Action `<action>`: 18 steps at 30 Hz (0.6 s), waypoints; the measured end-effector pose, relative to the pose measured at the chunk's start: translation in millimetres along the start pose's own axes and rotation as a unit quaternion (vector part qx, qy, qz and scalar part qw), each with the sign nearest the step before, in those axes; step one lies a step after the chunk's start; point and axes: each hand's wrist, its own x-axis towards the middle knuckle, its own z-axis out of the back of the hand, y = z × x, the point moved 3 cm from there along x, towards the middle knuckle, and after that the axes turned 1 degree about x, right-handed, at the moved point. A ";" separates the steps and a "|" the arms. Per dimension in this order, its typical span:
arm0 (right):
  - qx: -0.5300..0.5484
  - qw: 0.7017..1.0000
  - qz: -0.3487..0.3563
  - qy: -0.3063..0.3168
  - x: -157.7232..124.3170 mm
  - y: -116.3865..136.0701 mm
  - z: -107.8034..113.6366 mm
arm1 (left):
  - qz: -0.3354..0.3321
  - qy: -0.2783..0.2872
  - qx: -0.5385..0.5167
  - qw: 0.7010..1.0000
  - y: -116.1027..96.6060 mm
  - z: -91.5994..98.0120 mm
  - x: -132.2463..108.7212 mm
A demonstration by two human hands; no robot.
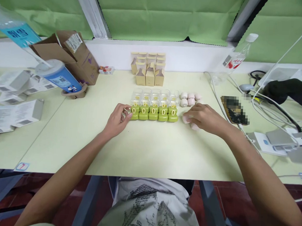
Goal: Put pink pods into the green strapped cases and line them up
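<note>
My left hand [119, 120] rests on the table, its thumb and forefinger apart and touching the left end of two rows of small glossy green cases [153, 116] with yellow loops on top. Directly behind these stand several clear plastic covers [155, 94] with small yellow marks inside. My right hand [203, 117] reaches in from the right, fingers closed around a pale pink rounded piece [185, 119] that they partly hide. Another pink piece [195, 126] lies under that hand. Just behind it sits a cluster of white and pale pink rounded pieces [190, 101].
Open kraft boxes [150, 76] stand at the back wall. To the left are a brown carton [77, 60], a blue-labelled cup [60, 76] and white boxes [26, 113]. On the right lie a phone [234, 110], cables and a clear bottle [236, 58].
</note>
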 end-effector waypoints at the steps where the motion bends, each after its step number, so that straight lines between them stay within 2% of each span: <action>1: -0.009 1.000 -0.017 0.008 -0.8 -0.4 -1.1 | 0.000 0.002 0.000 1.000 0.3 -0.2 -0.2; 5: 0.023 0.997 -0.078 0.011 -16.8 -9.2 -0.4 | -0.007 -0.004 0.001 1.000 -1.5 0.2 -1.0; 8: 0.042 0.993 -0.113 0.001 -37.2 -29.1 4.4 | -0.032 -0.057 0.005 0.998 -7.2 4.7 -0.9; 11: 0.028 0.988 -0.143 0.042 -56.8 -56.8 3.8 | -0.051 -0.116 0.010 0.992 -10.7 9.6 -0.6; 14: 0.048 0.980 -0.179 0.077 -68.6 -78.5 -1.7 | -0.065 -0.136 0.013 0.988 -10.2 11.9 -1.3; 16: 0.057 0.978 -0.192 0.061 -71.5 -85.1 -3.8 | -0.096 -0.158 0.026 0.982 -15.3 14.4 -3.5; 18: 0.062 0.979 -0.190 0.028 -72.2 -86.7 -3.7 | -0.145 -0.193 0.047 0.969 -31.9 17.0 -6.3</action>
